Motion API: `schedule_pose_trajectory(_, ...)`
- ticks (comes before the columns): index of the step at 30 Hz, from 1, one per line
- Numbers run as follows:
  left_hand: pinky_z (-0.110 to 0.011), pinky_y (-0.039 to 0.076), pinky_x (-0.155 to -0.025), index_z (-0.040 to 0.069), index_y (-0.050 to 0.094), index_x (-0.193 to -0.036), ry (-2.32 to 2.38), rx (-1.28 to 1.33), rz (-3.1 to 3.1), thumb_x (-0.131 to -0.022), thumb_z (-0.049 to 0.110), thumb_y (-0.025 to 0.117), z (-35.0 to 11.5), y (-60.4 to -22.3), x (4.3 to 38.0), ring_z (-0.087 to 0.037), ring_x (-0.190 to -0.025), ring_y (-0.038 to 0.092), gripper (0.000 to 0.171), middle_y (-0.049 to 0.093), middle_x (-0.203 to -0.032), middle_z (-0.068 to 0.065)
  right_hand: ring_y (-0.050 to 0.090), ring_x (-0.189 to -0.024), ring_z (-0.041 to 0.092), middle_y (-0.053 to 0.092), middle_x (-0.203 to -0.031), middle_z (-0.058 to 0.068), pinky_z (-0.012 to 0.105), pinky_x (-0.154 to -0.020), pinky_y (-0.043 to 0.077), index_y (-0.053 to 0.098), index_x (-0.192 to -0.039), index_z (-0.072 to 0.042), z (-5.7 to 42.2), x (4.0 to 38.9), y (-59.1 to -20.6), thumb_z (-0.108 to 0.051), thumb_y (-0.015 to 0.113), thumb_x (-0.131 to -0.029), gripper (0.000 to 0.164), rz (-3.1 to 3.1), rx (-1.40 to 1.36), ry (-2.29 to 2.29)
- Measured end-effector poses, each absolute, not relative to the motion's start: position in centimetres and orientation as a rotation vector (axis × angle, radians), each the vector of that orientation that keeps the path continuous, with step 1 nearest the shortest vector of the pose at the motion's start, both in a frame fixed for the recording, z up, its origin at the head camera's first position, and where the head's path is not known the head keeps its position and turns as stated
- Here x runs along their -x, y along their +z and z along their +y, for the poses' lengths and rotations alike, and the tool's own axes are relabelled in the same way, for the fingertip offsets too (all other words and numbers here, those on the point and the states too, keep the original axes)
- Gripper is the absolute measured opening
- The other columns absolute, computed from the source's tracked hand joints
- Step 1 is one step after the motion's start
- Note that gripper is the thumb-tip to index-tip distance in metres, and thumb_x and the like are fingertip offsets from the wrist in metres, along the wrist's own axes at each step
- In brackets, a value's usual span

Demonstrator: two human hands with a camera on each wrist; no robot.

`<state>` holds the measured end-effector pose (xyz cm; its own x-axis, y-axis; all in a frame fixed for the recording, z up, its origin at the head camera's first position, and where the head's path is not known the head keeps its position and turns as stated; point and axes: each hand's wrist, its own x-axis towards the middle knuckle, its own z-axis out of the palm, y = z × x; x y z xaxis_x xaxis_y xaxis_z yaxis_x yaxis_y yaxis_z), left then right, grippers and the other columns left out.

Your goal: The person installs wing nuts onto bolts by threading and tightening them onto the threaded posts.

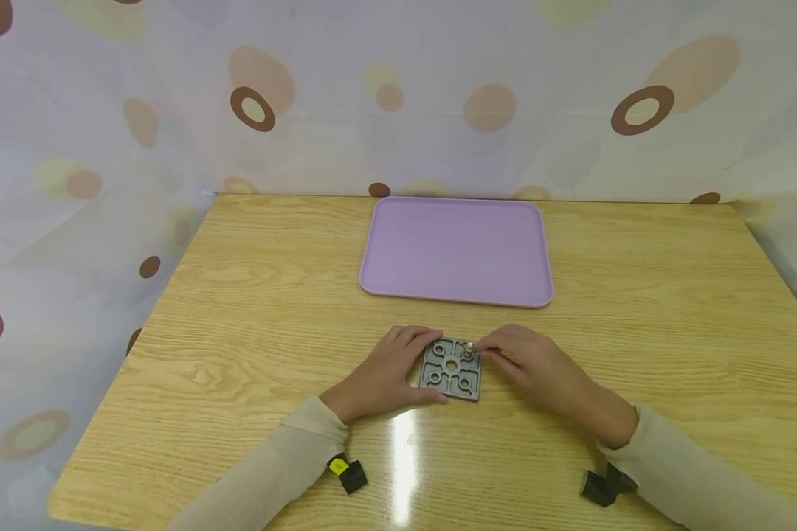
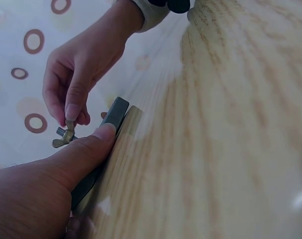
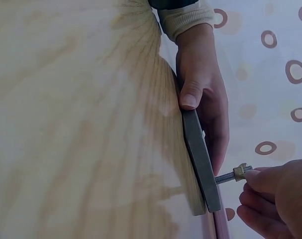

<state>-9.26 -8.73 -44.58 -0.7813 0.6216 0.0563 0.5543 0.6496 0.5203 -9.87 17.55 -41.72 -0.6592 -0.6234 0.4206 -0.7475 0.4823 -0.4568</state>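
Standing up out of the far right corner of a grey metal plate (image 1: 449, 383), a threaded bolt (image 3: 224, 178) points away from the plate's upper face, its long axis square to that face and close to upright. A brass-coloured wing nut (image 2: 67, 135) sits near the bolt's top end, with one wing turned toward the right hand (image 1: 538, 365). That hand pinches the wing between thumb and finger, the tips closed together, the other fingers curled in beneath. The left hand (image 1: 378, 376) is spread about as wide as the plate and grips it from the left, thumb on the near edge, fingertips at the far edge. The plate is square, with ribs, a round hole at its centre and a ringed hole toward each corner; it lies face up at the desk (image 1: 292, 280), in front of the person, its sides turned slightly off the desk's edges. Whether the bolt passes right through cannot be told. Beyond the plate, apart from it, lies a purple tray (image 1: 454, 251), long axis running left to right, its flat floor showing from rim to low rim
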Motion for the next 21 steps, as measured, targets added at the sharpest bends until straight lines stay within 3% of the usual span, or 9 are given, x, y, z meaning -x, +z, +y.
schedule_pose_trajectory(10,-0.036,0.028,-0.104,0.018,0.029,-0.146,0.792,-0.983,2.735,-0.074,0.069,0.060,-8.72,-44.34,9.18,-0.015,-0.125,0.031,0.093,0.035,-0.141,0.001,0.055,-0.099,0.009,0.060,-0.105,-0.006,0.020,-0.086,0.044,0.064,-0.104,-0.011,17.12,9.77,-41.59,-0.008,0.068,-0.083,0.021,-2.526,-1.190,0.983)
schedule_pose_trajectory(16,-0.036,0.028,-0.104,0.019,0.028,-0.146,0.802,-0.990,2.726,-0.074,0.069,0.058,-8.72,-44.37,9.24,-0.014,-0.125,0.030,0.093,0.034,-0.141,0.002,0.054,-0.103,0.013,0.058,-0.113,-0.001,0.028,-0.088,0.045,0.061,-0.116,-0.009,16.98,9.74,-41.53,-0.011,0.070,-0.082,0.035,-2.542,-1.166,0.965)
schedule_pose_trajectory(21,-0.036,0.027,-0.105,0.018,0.028,-0.146,0.817,-0.990,2.718,-0.075,0.069,0.059,-8.77,-44.35,9.31,-0.014,-0.126,0.029,0.093,0.033,-0.142,0.002,0.052,-0.109,0.016,0.057,-0.115,0.001,0.032,-0.093,0.043,0.061,-0.116,-0.007,16.70,9.82,-41.54,-0.015,0.071,-0.082,0.036,-2.550,-1.156,0.942)
